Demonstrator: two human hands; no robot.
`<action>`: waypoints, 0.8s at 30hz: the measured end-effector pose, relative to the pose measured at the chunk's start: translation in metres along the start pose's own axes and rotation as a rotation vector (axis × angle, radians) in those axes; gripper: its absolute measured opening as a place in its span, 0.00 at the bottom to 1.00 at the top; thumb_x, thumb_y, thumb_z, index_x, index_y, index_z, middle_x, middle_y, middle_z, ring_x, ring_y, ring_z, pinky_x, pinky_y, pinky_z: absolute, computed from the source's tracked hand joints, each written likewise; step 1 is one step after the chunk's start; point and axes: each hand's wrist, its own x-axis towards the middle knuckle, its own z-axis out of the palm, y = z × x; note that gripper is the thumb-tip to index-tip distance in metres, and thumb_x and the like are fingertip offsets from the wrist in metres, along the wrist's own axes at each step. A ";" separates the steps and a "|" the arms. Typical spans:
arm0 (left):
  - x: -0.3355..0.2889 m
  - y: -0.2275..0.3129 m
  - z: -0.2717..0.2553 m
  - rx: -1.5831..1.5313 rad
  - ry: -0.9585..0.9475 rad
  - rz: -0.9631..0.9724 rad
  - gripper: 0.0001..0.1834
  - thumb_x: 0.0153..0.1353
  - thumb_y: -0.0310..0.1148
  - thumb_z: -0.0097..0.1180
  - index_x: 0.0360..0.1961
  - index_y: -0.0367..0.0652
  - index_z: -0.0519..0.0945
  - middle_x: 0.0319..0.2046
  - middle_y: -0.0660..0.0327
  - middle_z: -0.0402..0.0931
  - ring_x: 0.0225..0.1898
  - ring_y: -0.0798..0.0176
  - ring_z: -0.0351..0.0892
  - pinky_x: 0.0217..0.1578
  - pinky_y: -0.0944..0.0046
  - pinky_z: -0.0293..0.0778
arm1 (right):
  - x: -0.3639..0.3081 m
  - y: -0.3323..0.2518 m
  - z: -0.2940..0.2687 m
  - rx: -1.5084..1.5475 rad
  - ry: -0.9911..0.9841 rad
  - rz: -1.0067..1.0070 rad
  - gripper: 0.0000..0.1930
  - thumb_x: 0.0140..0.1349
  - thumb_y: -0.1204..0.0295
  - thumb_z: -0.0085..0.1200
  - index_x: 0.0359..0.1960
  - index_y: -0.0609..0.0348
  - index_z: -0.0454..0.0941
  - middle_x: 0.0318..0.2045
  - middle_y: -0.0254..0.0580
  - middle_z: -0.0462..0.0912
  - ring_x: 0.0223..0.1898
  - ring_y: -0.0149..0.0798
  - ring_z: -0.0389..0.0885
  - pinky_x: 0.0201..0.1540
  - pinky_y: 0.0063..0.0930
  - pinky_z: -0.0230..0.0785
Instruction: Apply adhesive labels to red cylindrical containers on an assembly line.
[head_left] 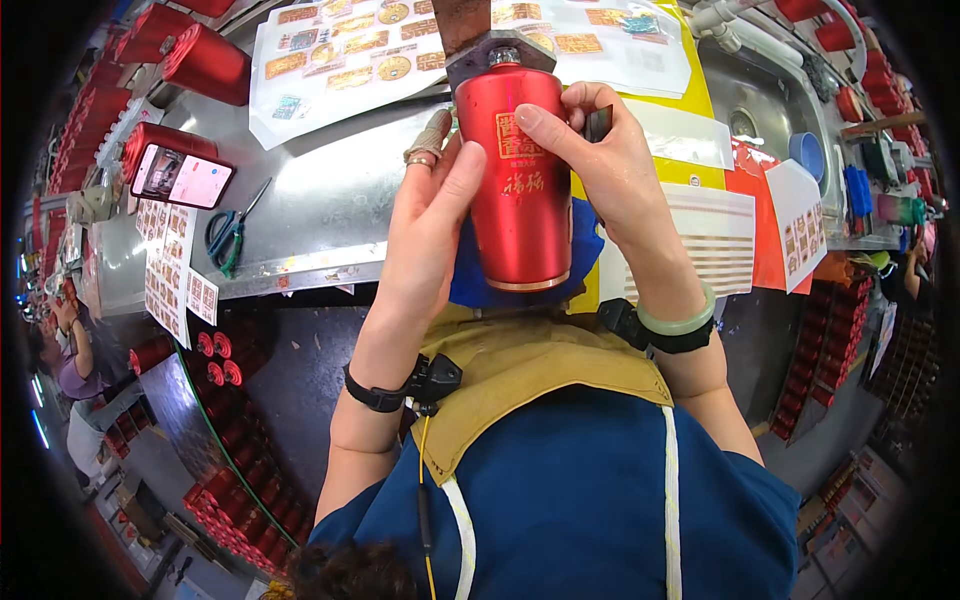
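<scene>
A shiny red bottle (pixel 522 235) with a narrow neck stands between my hands, its neck pointing away from me. My left hand (pixel 432 205) grips its left side, thumb along the front and a wrapped finger behind. My right hand (pixel 612 150) closes on the upper right side, with the thumb pressed on a square gold label (pixel 518 136). Smaller gold lettering shows below that label. The fingers behind the bottle are partly hidden. Beneath the bottle lies a blue cloth (pixel 585 255), and a dark metal holder (pixel 466 68) sits behind its shoulder.
Sheets of gold labels (pixel 350 50) cover the back of the metal table (pixel 330 195). Scissors (pixel 228 235) and a lit phone (pixel 182 176) lie at left, near more red bottles (pixel 207 65). A sink (pixel 745 90) and a blue cup (pixel 806 155) are at right. Another person (pixel 80 355) works far left.
</scene>
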 end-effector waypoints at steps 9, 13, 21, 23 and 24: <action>0.002 -0.010 -0.001 0.162 -0.023 0.107 0.42 0.72 0.29 0.59 0.77 0.34 0.47 0.70 0.49 0.63 0.69 0.59 0.67 0.68 0.58 0.66 | -0.025 -0.006 -0.032 0.172 0.014 -0.057 0.15 0.76 0.68 0.46 0.58 0.65 0.74 0.44 0.33 0.76 0.50 0.25 0.70 0.55 0.20 0.62; 0.002 -0.010 0.001 0.147 -0.033 0.131 0.42 0.71 0.30 0.59 0.77 0.34 0.47 0.70 0.49 0.63 0.69 0.60 0.67 0.68 0.58 0.67 | -0.054 -0.019 -0.033 0.042 -0.069 -0.139 0.13 0.73 0.77 0.50 0.57 0.67 0.75 0.48 0.37 0.81 0.50 0.28 0.77 0.56 0.23 0.68; 0.003 -0.010 -0.002 0.146 -0.031 0.128 0.43 0.71 0.30 0.59 0.77 0.35 0.47 0.71 0.48 0.62 0.68 0.60 0.67 0.67 0.58 0.67 | -0.074 -0.001 -0.013 -0.261 -0.065 -0.229 0.11 0.62 0.77 0.62 0.47 0.61 0.85 0.41 0.47 0.87 0.43 0.42 0.86 0.49 0.31 0.75; 0.002 -0.011 -0.002 0.168 -0.037 0.136 0.43 0.71 0.30 0.59 0.78 0.35 0.46 0.71 0.47 0.62 0.69 0.59 0.67 0.67 0.57 0.67 | -0.074 -0.001 -0.013 -0.284 -0.061 -0.228 0.11 0.62 0.76 0.63 0.46 0.60 0.85 0.40 0.46 0.87 0.42 0.42 0.86 0.47 0.31 0.75; 0.002 -0.011 -0.002 0.167 -0.037 0.135 0.43 0.71 0.30 0.59 0.78 0.35 0.46 0.71 0.47 0.62 0.69 0.59 0.67 0.67 0.57 0.67 | -0.074 -0.002 -0.014 -0.309 -0.057 -0.228 0.11 0.62 0.76 0.63 0.46 0.60 0.86 0.40 0.45 0.87 0.41 0.42 0.86 0.46 0.31 0.75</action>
